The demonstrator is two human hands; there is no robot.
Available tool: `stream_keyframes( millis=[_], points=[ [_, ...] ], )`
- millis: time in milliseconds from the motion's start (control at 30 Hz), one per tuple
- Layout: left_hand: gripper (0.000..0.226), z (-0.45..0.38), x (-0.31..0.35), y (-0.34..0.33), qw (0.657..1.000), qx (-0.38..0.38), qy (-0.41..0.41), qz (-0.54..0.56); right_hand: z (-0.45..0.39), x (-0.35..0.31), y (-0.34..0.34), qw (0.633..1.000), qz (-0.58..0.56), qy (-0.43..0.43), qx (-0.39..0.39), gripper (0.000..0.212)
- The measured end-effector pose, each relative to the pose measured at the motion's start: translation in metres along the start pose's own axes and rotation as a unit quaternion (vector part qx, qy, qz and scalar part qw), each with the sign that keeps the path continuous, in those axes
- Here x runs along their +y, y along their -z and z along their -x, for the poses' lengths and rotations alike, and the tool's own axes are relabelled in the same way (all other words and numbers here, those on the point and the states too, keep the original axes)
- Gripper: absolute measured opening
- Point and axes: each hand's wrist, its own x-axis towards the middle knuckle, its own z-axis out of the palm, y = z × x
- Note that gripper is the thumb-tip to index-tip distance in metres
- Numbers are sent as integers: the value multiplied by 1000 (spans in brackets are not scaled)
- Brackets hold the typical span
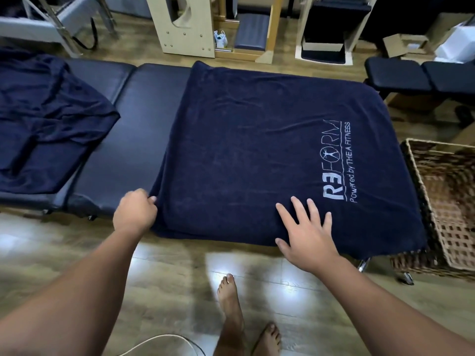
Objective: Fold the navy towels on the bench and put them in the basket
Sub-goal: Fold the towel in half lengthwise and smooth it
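We see a long, dark padded surface [144,129] on a wood-plank floor [167,278], with equipment frames and boxes behind it. We count two navy towels: one towel [270,150] spread flat on the right, logo up, and one crumpled towel [43,119] on the left. One wicker basket [421,191] stands at the right end. Our left hand [135,211] pinches the flat towel's near-left corner; our right hand [305,229] presses it, fingers [298,209] spread.
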Motion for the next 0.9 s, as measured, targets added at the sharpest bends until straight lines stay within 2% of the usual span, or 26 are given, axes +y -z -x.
stream_keyframes(
  millis=[100, 167, 233, 300, 367, 400, 467, 533, 567, 667, 767, 833, 900],
  points=[
    [27, -1, -11, 4, 994, 24, 100, 38, 0, 2, -2, 1000, -2, 8, 16, 84],
    [19, 3, -14, 4, 993, 37, 104, 38, 0, 3, -4, 1000, 2, 8, 18, 86],
    [20, 5, -12, 2, 997, 54, 36, 51, -1, 1, -5, 1000, 7, 3, 15, 87],
    [36, 7, -7, -4, 994, 52, -82, 44, -1, -2, -6, 1000, 10, -1, 17, 88],
    [44, 7, -3, -9, 984, 35, -167, -60, -1, -3, -7, 1000, 12, -1, 21, 90],
    [44, 7, -1, -10, 978, 29, -166, -123, -1, -3, -7, 1000, 12, -2, 23, 91],
    [40, 8, 2, -9, 974, 24, -94, -207, 0, 3, -8, 999, 8, -24, 21, 93],
    [41, 12, 6, -8, 971, 32, -46, -234, 2, 11, -9, 998, 3, -63, 17, 99],
    [45, 14, 9, -10, 970, 52, -60, -229, 3, 16, -10, 997, 8, -74, 17, 102],
    [67, 31, 22, -25, 949, 76, -228, -206, 13, 30, -15, 995, 26, -90, 31, 107],
    [84, 63, 38, -47, 892, 35, -391, -223, 25, 48, -20, 990, 6, -126, 60, 105],
    [82, 86, 48, -61, 867, 5, -443, -229, 33, 60, -21, 985, -6, -156, 69, 100],
    [69, 99, 57, -67, 867, -5, -450, -214, 40, 73, -20, 978, -20, -190, 79, 93]
  ],
)
